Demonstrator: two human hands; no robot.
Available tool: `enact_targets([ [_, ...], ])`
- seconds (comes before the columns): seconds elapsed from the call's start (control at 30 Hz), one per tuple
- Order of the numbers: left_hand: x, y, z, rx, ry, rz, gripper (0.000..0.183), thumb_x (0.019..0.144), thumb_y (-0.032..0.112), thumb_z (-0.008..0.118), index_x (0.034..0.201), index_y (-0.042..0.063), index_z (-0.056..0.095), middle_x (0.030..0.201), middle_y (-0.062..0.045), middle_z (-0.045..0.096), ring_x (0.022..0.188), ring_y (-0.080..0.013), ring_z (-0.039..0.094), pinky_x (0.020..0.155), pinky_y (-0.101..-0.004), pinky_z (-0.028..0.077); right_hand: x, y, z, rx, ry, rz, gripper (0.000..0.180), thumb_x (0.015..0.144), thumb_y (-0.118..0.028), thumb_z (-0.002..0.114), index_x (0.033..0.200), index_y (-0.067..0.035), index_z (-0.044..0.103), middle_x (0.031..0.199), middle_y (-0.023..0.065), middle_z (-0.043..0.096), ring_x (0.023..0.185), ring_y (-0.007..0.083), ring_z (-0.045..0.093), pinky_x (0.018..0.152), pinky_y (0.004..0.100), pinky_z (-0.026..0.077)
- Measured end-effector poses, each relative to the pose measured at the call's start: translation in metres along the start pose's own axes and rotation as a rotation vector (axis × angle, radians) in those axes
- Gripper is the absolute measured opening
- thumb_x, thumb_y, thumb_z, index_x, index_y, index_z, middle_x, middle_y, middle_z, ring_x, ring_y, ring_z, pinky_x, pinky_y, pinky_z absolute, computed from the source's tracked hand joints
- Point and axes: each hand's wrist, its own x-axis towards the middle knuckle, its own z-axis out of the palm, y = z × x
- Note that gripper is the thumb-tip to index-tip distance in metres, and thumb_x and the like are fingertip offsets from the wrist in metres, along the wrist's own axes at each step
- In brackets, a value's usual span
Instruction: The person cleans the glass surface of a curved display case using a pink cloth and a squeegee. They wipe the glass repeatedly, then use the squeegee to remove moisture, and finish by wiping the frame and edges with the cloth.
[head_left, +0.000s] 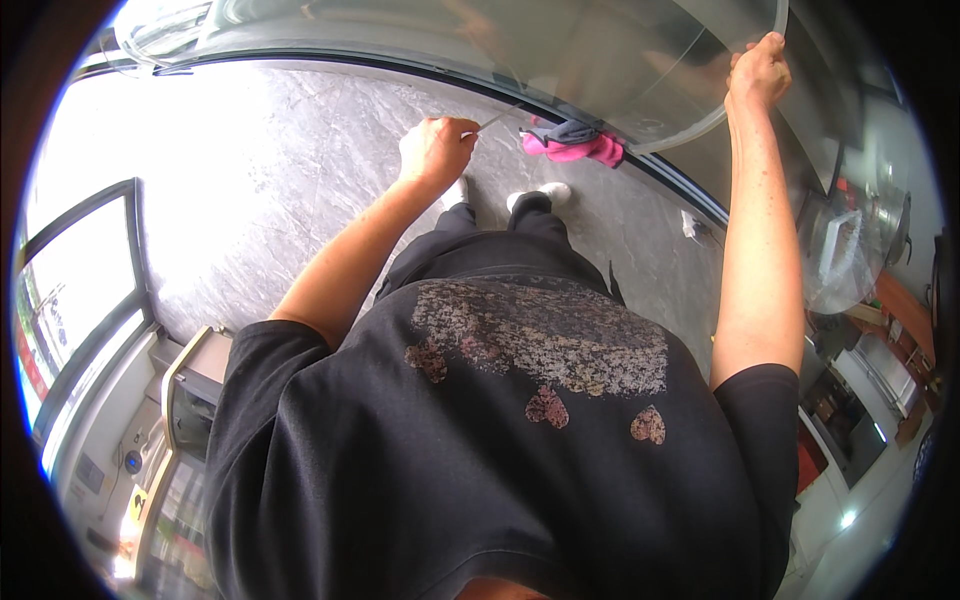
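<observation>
My right hand (759, 73) is raised at the upper right, its fingers closed on a translucent, flexible-looking strip (694, 135). The strip curves down from the top of the view to the dark-framed glass panel (525, 45) in front of me. Lower and further left, my left hand (436, 154) pinches a thin, narrow piece (501, 116) between thumb and fingers. Its far end points at the panel's dark bottom rail (442, 71); whether it touches the rail I cannot tell. A pink and grey cloth (574, 142) hangs at the rail between my hands.
Grey marbled floor tiles (300, 165) lie under my feet. Another looped translucent strip (139, 49) shows at the upper left. A dark-framed glass door (82, 255) stands on the left, near a cabinet (187, 405). Clear plastic containers (840, 255) and shelving (904, 315) are on the right.
</observation>
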Motion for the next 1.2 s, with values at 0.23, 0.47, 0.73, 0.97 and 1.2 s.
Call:
enact_targets([
  [0.23, -0.011, 0.0, 0.0, -0.02, 0.05, 0.008, 0.019, 0.084, 0.024, 0.063, 0.098, 0.017, 0.075, 0.089, -0.009, 0.071, 0.084, -0.0304, 0.068, 0.075, -0.0391, 0.054, 0.0, 0.003, -0.001, 0.0, -0.001, 0.001, 0.05, 0.097, -0.051, 0.046, 0.074, -0.007, 0.05, 0.057, 0.0025, 0.048, 0.044, 0.0123, 0.043, 0.041, 0.0304, 0.032],
  [0.47, 0.005, 0.01, -0.012, 0.171, -0.048, 0.088, 0.017, 0.086, 0.019, 0.06, 0.095, 0.016, 0.074, 0.088, -0.009, 0.071, 0.084, -0.0307, 0.068, 0.07, -0.041, 0.053, 0.0, 0.006, -0.002, -0.004, -0.003, -0.01, 0.051, 0.097, -0.052, 0.046, 0.072, -0.008, 0.05, 0.057, 0.0013, 0.046, 0.045, 0.0123, 0.043, 0.042, 0.031, 0.032],
  [0.73, 0.039, 0.031, -0.043, 0.674, -0.038, 0.382, 0.018, 0.083, 0.004, 0.057, 0.091, 0.011, 0.071, 0.084, -0.007, 0.066, 0.077, -0.0229, 0.066, 0.085, -0.0407, 0.036, 0.004, 0.011, -0.002, 0.009, -0.003, -0.02, 0.052, 0.098, -0.053, 0.047, 0.07, -0.009, 0.049, 0.057, -0.0001, 0.045, 0.046, 0.0123, 0.043, 0.043, 0.0317, 0.033],
  [0.97, 0.06, 0.021, -0.045, 0.645, -0.046, 0.431, 0.02, 0.081, 0.0, 0.058, 0.09, 0.012, 0.071, 0.086, -0.007, 0.066, 0.083, -0.0246, 0.065, 0.082, -0.0402, 0.038, 0.007, 0.016, -0.003, 0.035, -0.001, -0.015, 0.05, 0.098, -0.053, 0.047, 0.069, -0.011, 0.048, 0.057, -0.0024, 0.043, 0.045, 0.0107, 0.041, 0.041, 0.0308, 0.032],
  [1.2, 0.061, 0.011, -0.03, 0.487, 0.019, 0.546, 0.016, 0.08, 0.001, 0.057, 0.08, 0.012, 0.068, 0.078, -0.006, 0.064, 0.078, -0.0255, 0.064, 0.075, -0.0384, 0.04, 0.01, 0.017, -0.002, 0.021, 0.009, -0.017, 0.054, 0.097, -0.055, 0.047, 0.07, -0.009, 0.049, 0.057, 0.0002, 0.045, 0.045, 0.0133, 0.044, 0.042, 0.0319, 0.034],
])
